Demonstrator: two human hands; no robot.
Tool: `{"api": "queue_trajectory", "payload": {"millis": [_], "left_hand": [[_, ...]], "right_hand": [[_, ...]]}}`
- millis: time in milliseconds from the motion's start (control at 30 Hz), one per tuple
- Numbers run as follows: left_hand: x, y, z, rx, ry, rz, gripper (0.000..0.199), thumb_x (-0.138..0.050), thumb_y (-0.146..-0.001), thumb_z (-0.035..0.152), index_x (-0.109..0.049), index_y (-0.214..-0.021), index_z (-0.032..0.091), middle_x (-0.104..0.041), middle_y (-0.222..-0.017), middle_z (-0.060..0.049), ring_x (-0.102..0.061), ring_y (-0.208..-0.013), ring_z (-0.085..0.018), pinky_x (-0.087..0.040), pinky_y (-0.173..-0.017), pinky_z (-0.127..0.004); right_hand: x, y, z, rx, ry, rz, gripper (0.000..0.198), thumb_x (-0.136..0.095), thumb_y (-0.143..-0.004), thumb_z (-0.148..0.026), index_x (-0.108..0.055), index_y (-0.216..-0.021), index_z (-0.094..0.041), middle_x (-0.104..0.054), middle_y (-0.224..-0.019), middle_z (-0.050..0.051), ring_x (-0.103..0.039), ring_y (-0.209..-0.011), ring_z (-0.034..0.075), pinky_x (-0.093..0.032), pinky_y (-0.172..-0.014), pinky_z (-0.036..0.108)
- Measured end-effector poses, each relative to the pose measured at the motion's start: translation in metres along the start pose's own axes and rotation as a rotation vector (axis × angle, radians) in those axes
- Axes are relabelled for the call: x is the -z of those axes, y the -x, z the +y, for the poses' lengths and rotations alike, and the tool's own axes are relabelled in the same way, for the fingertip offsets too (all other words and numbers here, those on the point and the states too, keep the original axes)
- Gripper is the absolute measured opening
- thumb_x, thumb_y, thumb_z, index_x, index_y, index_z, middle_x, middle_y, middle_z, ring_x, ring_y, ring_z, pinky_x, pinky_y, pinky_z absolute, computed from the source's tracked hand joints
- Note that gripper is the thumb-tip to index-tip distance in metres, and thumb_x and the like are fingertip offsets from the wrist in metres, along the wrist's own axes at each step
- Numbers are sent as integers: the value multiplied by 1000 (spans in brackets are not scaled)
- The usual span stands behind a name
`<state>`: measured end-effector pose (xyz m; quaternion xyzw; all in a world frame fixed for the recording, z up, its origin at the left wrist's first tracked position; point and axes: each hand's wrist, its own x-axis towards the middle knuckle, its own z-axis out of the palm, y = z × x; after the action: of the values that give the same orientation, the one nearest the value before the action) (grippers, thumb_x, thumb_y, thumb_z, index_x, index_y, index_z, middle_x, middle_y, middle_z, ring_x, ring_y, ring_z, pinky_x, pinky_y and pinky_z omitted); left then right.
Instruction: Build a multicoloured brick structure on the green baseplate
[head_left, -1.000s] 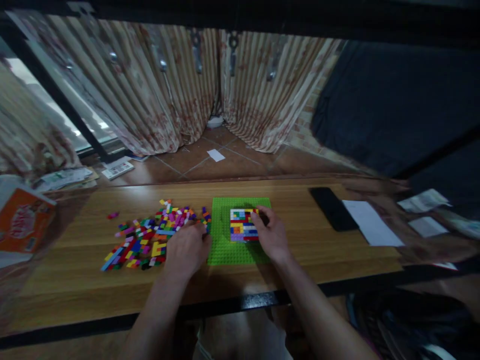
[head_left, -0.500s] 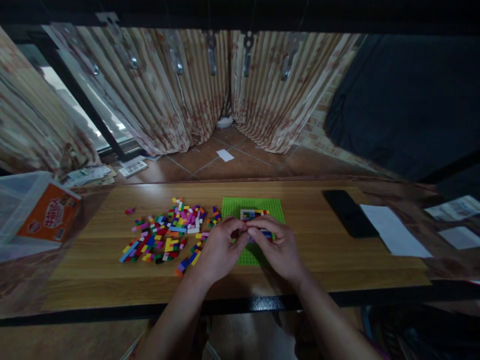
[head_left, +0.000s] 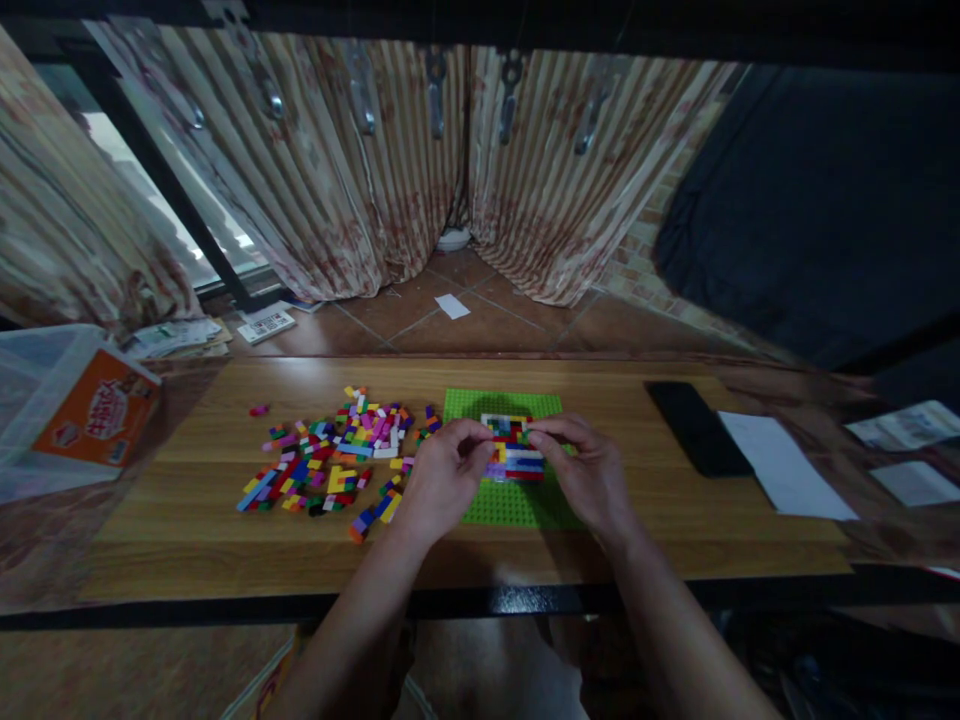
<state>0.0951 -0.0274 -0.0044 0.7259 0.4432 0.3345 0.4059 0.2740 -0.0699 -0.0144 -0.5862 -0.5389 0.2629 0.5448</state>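
Since the earlier frame the person's left grip [head_left: 442, 478] and right grip [head_left: 589, 472] have drawn apart, uncovering more of the multicoloured brick build [head_left: 525, 463], which sits between them on the green baseplate [head_left: 510, 508]; thumb and fingertips are bunched near its edges, but whether either pinches a brick cannot be told. Left, loose bricks [head_left: 379, 430] lie scattered on the wooden counter [head_left: 217, 560]; right, a flat black object [head_left: 697, 428] beside a white sheet [head_left: 787, 468].

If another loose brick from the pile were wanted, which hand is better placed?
Probably the left hand: the loose bricks lie close by, on its own side. The right hand, by the right part of the green baseplate, is farther away.
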Motion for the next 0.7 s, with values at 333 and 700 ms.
{"api": "queue_trajectory", "payload": {"millis": [333, 700], "left_hand": [[3, -4, -8, 146, -198, 18, 22, -55, -83, 17, -66, -102, 16, -72, -93, -7, -66, -79, -18, -50, -72, -29], [2, -2, -6, 169, -229, -57, 20, -56, -82, 19, -68, -98, 17, -73, -95, -7, -66, -75, -19, -49, -72, -30]], "right_hand": [[9, -2, 19, -63, 146, -75, 14, -71, -76, -38, -76, -80, -26, -64, -95, 4, -61, -95, 22, -45, -90, 42], [11, -4, 20, -34, 247, -116, 12, -69, -78, -37, -76, -79, -28, -63, -96, 4, -60, -96, 22, -44, -90, 42]]}}
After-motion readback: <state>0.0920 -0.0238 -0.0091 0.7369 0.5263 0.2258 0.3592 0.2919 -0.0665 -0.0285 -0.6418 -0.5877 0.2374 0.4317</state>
